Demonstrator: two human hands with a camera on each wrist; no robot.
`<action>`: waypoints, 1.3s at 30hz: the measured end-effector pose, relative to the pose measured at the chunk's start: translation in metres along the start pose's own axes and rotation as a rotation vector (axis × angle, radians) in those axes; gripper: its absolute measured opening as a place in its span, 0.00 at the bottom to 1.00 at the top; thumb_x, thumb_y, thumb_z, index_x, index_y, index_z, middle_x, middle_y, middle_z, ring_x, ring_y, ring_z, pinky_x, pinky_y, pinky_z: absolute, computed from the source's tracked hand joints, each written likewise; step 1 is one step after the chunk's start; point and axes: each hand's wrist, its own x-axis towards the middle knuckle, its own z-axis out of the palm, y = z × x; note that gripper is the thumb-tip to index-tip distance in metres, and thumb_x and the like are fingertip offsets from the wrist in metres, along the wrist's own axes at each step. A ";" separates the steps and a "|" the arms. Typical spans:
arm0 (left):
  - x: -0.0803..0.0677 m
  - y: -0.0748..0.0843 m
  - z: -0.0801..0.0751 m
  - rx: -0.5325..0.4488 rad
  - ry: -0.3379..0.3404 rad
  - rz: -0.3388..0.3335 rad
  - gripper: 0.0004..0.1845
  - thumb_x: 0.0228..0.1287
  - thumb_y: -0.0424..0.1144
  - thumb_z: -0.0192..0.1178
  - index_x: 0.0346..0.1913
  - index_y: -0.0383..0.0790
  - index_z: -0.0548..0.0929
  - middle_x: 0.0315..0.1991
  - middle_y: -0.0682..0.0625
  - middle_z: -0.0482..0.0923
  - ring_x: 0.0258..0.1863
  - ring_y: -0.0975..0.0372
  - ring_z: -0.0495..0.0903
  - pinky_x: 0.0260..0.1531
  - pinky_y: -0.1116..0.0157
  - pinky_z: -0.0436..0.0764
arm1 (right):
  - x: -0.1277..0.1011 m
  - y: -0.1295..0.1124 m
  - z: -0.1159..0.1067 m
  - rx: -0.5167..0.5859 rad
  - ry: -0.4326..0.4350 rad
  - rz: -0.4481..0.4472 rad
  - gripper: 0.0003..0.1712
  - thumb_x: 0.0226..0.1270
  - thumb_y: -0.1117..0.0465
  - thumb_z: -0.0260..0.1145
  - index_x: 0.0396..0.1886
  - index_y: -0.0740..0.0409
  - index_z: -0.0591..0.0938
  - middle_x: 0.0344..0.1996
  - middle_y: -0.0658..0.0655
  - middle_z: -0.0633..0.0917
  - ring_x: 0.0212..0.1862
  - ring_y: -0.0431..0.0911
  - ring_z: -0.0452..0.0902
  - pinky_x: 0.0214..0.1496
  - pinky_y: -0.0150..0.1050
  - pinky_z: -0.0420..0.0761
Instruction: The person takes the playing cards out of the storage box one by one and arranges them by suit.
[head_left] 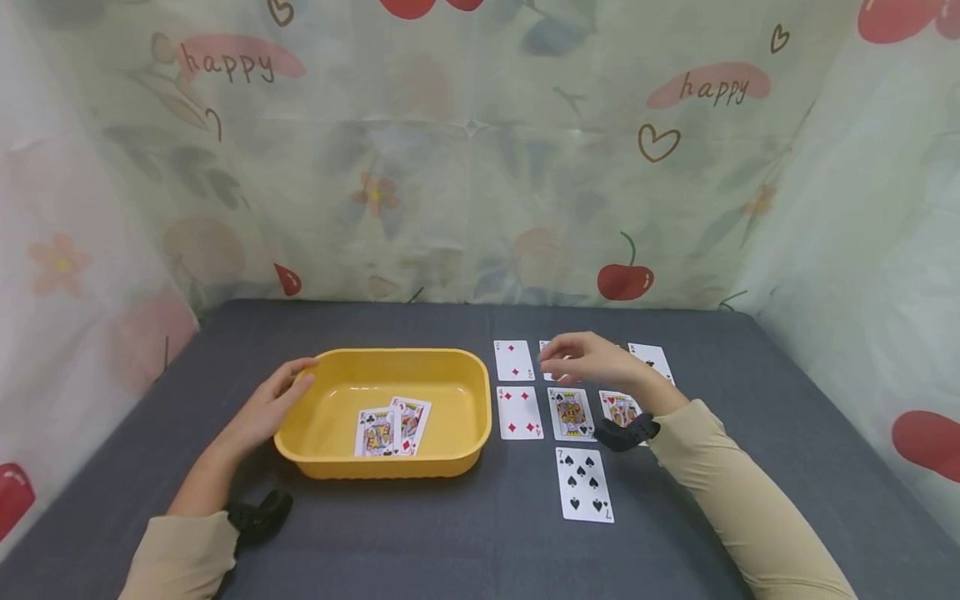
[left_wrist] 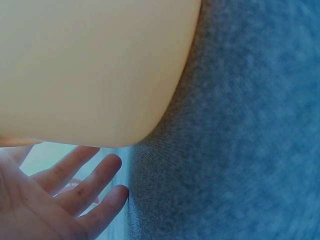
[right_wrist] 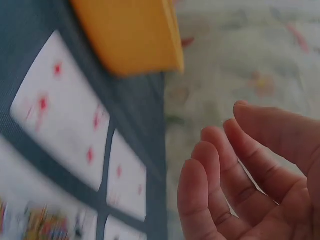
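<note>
My left hand is at the left end of a yellow plastic basin, its fingers extended and spread by the outer wall in the left wrist view. Two face cards lie overlapping inside the basin. Above the card rows on the right, my right hand hovers with loosely bent fingers and holds nothing. Beneath and around it lie a two of diamonds, a four of diamonds, a king of spades and a red king. The hand and wrist partly hide other cards.
Nearer me lies a seven of spades. A card with black marks is at the far right of the back row. Dark cloth covers the table, and a patterned curtain stands behind it and at both sides.
</note>
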 end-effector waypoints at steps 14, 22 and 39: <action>0.001 0.000 0.000 0.007 -0.004 -0.006 0.33 0.72 0.58 0.38 0.71 0.41 0.54 0.62 0.31 0.63 0.54 0.45 0.70 0.48 0.56 0.74 | 0.060 -0.089 0.067 -0.038 -0.227 -0.126 0.18 0.65 0.58 0.62 0.52 0.62 0.78 0.48 0.62 0.81 0.48 0.56 0.77 0.50 0.40 0.79; 0.001 -0.001 -0.001 0.003 -0.004 0.001 0.33 0.72 0.58 0.38 0.70 0.40 0.55 0.62 0.31 0.63 0.55 0.45 0.70 0.49 0.56 0.74 | 0.091 -0.101 0.102 -0.087 -0.315 -0.104 0.19 0.63 0.59 0.64 0.52 0.63 0.78 0.45 0.59 0.83 0.44 0.46 0.79 0.47 0.35 0.79; 0.001 0.000 0.000 -0.002 0.000 -0.010 0.32 0.72 0.56 0.39 0.70 0.40 0.55 0.61 0.31 0.63 0.54 0.45 0.70 0.48 0.57 0.74 | 0.126 -0.097 0.143 -0.186 -0.382 -0.001 0.18 0.59 0.62 0.66 0.49 0.62 0.79 0.35 0.52 0.80 0.30 0.40 0.73 0.34 0.28 0.74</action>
